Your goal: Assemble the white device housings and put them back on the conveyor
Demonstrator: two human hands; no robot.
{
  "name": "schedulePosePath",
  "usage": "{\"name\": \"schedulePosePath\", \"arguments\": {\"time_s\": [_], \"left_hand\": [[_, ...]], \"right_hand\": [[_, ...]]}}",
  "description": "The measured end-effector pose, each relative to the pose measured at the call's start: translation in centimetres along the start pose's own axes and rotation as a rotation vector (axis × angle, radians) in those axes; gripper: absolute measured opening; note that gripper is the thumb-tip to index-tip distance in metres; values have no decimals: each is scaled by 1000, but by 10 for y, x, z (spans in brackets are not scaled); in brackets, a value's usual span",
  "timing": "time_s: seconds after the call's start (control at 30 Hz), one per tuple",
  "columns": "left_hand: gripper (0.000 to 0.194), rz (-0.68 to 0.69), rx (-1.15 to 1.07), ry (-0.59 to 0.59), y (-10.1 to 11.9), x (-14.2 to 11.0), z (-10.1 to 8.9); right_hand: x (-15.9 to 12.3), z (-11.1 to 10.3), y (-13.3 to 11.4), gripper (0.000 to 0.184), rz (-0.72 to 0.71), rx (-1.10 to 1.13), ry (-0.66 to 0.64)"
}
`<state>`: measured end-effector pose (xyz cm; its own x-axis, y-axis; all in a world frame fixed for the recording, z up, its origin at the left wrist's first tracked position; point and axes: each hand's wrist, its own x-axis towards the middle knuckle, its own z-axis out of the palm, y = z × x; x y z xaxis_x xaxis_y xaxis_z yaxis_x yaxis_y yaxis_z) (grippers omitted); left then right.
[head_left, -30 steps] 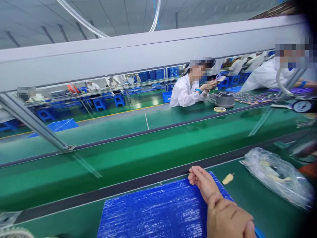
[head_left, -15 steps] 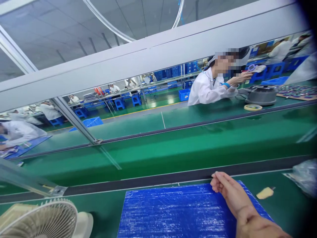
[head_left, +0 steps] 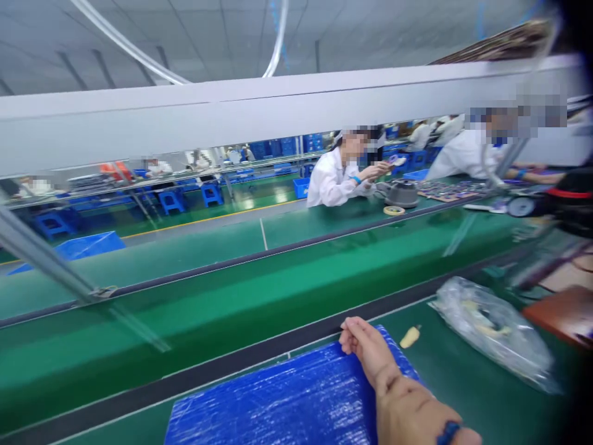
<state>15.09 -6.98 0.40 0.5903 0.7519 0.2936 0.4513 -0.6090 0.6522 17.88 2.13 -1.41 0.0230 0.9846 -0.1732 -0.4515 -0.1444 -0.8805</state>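
My right hand (head_left: 368,349) reaches in from the lower right, over the far right corner of a blue, plastic-wrapped mat (head_left: 278,395). Its fingers are curled in with the thumb against them. What they hold, if anything, I cannot make out. Around the wrist sits a dark blue band (head_left: 448,432). Just right of the hand, on the green bench, lies a small yellowish piece with a dark tip (head_left: 410,337). My left hand is out of the picture.
A clear plastic bag (head_left: 498,334) with pale contents lies at right, near a brown board (head_left: 563,312). A dark rail (head_left: 259,352) borders the green belt (head_left: 287,290). Across it, a person in white (head_left: 336,176) works by a grey round device (head_left: 402,193); another person (head_left: 467,151) sits further right.
The view has swung right: the fan at lower left is gone, while the bag, brown board and a second person have come into sight. My right hand keeps its curled shape over the mat.
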Motion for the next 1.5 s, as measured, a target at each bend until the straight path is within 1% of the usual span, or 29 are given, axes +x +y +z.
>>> {"name": "schedulePosePath", "arguments": {"time_s": [0.2,0.37,0.5,0.63,0.8,1.03,1.2,1.5], "left_hand": [[23,15,-44,76,-1,1,1],[25,13,-45,112,2,-4,-10],[26,1,-23,131,5,-4,-15],[26,5,-4,137,6,-1,-16],[26,24,-1,134,6,1,-15],[26,30,-12,133,5,-1,-15],[26,26,-14,128,5,-1,-16],[26,9,-19,125,4,-2,-16]], "right_hand": [[4,2,3,39,-56,-30,-9],[4,4,2,44,-30,7,8],[4,4,1,44,-27,36,4],[5,3,3,43,-33,32,-1],[7,3,3,47,-2,42,22],[6,6,2,47,-30,61,27],[6,5,3,43,-37,52,25],[4,4,1,43,-46,35,14]]}}
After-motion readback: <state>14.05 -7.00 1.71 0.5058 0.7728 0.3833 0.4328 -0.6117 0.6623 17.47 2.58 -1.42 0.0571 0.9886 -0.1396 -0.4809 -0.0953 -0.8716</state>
